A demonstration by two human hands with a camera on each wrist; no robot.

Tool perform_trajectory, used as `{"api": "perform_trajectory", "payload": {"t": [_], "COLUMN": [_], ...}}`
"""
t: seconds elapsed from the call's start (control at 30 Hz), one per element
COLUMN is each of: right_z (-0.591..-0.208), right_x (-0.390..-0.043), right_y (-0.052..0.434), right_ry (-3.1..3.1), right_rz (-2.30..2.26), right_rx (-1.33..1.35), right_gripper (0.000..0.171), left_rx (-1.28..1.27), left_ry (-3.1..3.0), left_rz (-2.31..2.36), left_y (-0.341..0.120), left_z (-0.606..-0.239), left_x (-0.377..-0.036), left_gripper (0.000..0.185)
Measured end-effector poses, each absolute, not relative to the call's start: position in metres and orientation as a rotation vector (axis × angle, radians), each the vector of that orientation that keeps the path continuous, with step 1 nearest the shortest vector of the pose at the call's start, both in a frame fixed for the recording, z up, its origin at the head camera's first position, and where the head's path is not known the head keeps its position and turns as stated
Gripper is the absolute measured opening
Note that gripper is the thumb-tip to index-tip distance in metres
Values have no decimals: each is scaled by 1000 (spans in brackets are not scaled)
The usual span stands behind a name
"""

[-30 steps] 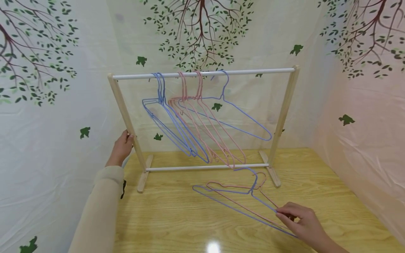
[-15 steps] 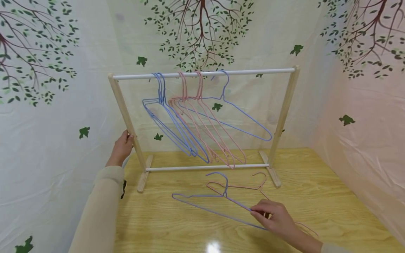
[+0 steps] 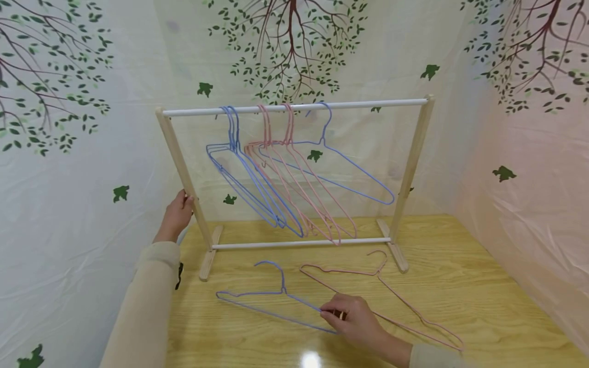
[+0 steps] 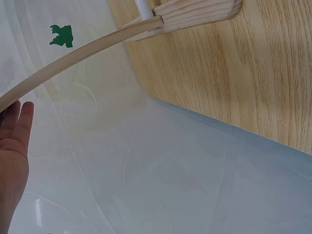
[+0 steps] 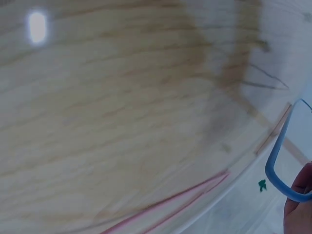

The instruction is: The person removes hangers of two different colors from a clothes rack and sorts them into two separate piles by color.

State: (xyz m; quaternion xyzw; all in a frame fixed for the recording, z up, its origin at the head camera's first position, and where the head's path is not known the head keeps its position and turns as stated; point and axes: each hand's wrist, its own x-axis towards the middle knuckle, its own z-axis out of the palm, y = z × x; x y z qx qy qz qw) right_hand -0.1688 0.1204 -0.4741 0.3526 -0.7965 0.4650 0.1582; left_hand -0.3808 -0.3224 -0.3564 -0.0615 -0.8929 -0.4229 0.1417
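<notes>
In the head view my left hand (image 3: pixel 177 217) holds the left wooden post (image 3: pixel 177 148) of a small clothes rack, thumb towards the front. The left wrist view shows part of that hand (image 4: pixel 14 151) against the post (image 4: pixel 92 48). My right hand (image 3: pixel 354 319) pinches a blue hanger (image 3: pixel 284 290) by its right shoulder, above the table. Its hook points up and left. In the right wrist view a blue end of the hanger (image 5: pixel 274 175) shows beside the fingers. A pink hanger (image 3: pixel 379 273) lies flat on the table, partly hidden behind my right hand.
On the rack's white top rail (image 3: pixel 368 105) hang several blue hangers (image 3: pixel 236 145) at left, several pink hangers (image 3: pixel 290 142) in the middle and one blue hanger (image 3: pixel 354 156) at right. The wood-grain table (image 3: pixel 230 342) meets leaf-patterned wall sheeting (image 3: pixel 515 128).
My right hand has carried the blue hanger leftwards, from above the pink hanger to in front of the rack's lower rail. The left hand stays on the post.
</notes>
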Motion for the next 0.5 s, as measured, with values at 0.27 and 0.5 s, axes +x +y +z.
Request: {"api": "perform_trajectory", "payload": {"t": [0.27, 0.5], "right_z": [-483, -487], "right_x": [-173, -178], "right_y": [81, 64], "right_ry": [-2370, -2528], "right_rz": [1416, 1421], "right_rx": [896, 698], "right_gripper": [6, 13], "left_rx": [-166, -163], "left_ry": [-2586, -2584], "left_rz": [-1222, -1231], "left_y": [-323, -322], "left_z": [-355, -354], "left_x": [-378, -376], "left_gripper": [41, 41]}}
